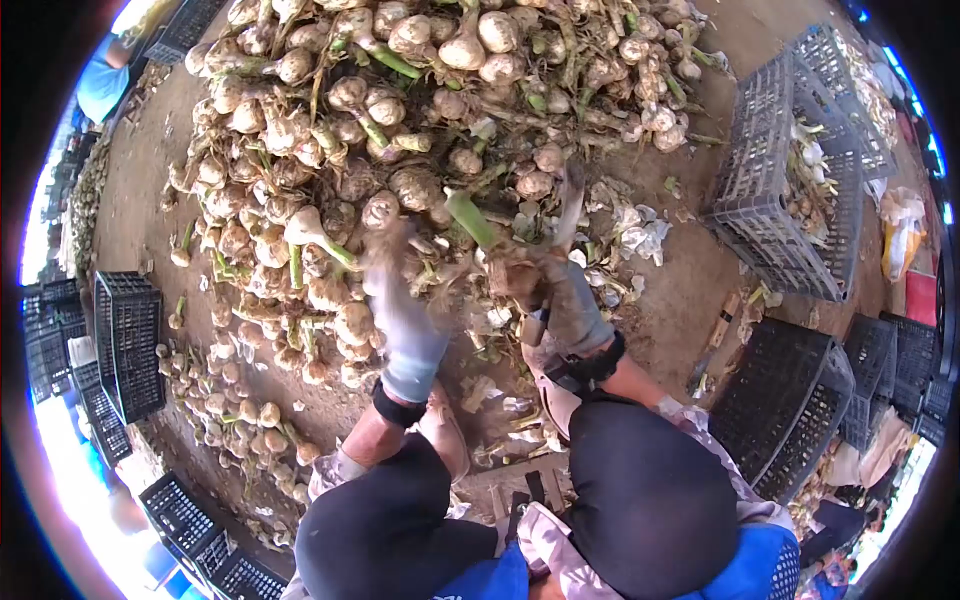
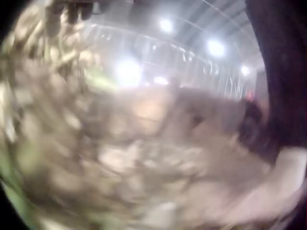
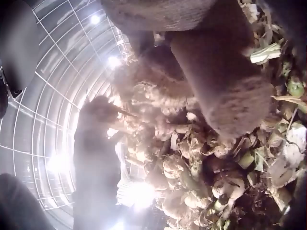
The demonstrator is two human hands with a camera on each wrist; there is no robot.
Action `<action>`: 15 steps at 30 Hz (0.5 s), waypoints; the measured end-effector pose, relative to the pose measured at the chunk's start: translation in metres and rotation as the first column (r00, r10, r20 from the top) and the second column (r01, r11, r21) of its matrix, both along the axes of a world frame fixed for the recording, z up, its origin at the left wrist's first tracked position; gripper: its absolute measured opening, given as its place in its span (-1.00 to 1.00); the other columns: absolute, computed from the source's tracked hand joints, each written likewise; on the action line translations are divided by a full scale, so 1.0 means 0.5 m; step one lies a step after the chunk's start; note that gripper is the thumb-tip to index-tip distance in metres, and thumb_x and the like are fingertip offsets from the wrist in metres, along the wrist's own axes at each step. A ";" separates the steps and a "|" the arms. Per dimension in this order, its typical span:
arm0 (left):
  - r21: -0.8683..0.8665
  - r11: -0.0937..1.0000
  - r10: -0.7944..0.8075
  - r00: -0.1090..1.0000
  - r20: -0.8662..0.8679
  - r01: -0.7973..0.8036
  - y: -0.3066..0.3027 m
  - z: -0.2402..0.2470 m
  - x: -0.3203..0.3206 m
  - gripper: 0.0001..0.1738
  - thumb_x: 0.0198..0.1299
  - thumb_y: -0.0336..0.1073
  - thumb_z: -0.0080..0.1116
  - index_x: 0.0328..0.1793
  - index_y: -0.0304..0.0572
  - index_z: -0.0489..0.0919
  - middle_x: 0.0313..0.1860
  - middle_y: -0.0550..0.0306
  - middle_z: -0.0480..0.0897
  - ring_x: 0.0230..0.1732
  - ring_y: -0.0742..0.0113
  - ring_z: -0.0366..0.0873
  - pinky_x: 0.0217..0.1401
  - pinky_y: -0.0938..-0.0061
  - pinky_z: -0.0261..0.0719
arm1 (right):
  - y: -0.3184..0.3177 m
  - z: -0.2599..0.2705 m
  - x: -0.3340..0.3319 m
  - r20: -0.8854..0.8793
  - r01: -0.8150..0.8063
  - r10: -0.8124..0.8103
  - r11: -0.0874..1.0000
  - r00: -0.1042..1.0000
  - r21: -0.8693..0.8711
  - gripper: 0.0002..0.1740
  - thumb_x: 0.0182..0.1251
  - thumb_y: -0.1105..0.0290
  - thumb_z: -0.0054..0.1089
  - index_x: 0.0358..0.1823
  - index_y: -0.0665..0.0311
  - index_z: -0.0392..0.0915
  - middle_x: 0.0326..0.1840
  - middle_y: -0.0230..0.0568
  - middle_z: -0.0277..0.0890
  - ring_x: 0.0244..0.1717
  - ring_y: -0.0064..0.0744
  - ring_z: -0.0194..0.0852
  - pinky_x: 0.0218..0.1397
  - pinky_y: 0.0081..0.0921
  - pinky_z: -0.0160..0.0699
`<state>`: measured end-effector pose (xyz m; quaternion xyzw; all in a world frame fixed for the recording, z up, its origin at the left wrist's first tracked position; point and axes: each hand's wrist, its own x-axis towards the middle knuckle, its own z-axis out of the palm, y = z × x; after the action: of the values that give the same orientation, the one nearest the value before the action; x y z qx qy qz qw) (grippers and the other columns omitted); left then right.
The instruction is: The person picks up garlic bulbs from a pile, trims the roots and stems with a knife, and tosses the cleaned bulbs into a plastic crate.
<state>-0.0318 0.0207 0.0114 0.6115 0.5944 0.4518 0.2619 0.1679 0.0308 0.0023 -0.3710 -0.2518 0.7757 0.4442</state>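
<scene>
My gloved left hand (image 1: 400,310) is blurred over the near side of a big heap of garlic (image 1: 290,190), its fingertips beside a garlic bulb (image 1: 380,210). In the left wrist view the heap and hand are smeared by motion. My gloved right hand (image 1: 572,305) grips a dirt-brown garlic bulb (image 1: 512,278) with its thick green stem angled up to the left. A pale, blade-like strip (image 1: 572,205) sticks up from that hand. In the right wrist view, curled glove fingers (image 3: 216,81) lie close to brown roots (image 3: 158,88), with more garlic below.
Black plastic crates (image 1: 790,190) stand at the right, one holding trimmings; another crate (image 1: 128,345) is at the left. Smaller bulbs (image 1: 250,415) lie scattered at lower left. A tool with a brown handle (image 1: 725,318) lies by the right knee. Peelings (image 1: 635,232) litter the ground.
</scene>
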 end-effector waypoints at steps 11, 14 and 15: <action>-0.280 0.956 -0.147 0.971 -0.187 0.090 -0.018 0.023 0.044 -0.64 -0.18 -0.21 0.34 -0.32 -0.34 0.54 -0.56 0.06 0.50 -0.54 0.29 0.47 -0.51 0.37 0.39 | 0.026 0.059 0.039 0.908 -0.629 -0.217 0.663 0.357 0.406 -0.73 0.04 0.45 0.20 -0.16 0.25 0.60 -0.48 -0.01 0.53 -0.47 -0.14 0.55 -0.39 -0.37 0.47; -0.041 0.999 -0.017 1.000 0.026 0.018 -0.021 0.029 0.008 -0.73 -0.07 -0.33 0.29 -0.19 -0.18 0.58 -0.34 0.09 0.62 -0.29 0.27 0.60 -0.27 0.45 0.61 | 0.063 -0.044 0.116 0.994 -0.648 -0.068 0.753 0.091 0.111 -0.71 0.09 0.27 0.21 -0.13 0.12 0.58 -0.37 -0.01 0.57 -0.32 0.00 0.57 -0.24 -0.23 0.53; 0.518 0.855 -0.038 0.998 0.040 0.011 -0.008 0.007 -0.036 -0.65 -0.02 -0.32 0.32 -0.09 -0.27 0.55 -0.17 0.00 0.62 -0.26 0.23 0.63 -0.24 0.49 0.66 | 0.073 -0.053 0.145 0.984 -0.598 0.048 0.789 -0.173 -0.144 -0.71 0.10 0.26 0.21 -0.13 0.14 0.57 -0.38 -0.02 0.57 -0.32 -0.01 0.57 -0.25 -0.23 0.53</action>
<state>-0.0496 0.0165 0.0148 0.6557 0.4366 0.6065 0.1079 0.2403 0.0672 -0.0244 -0.6347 -0.7199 0.2779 -0.0415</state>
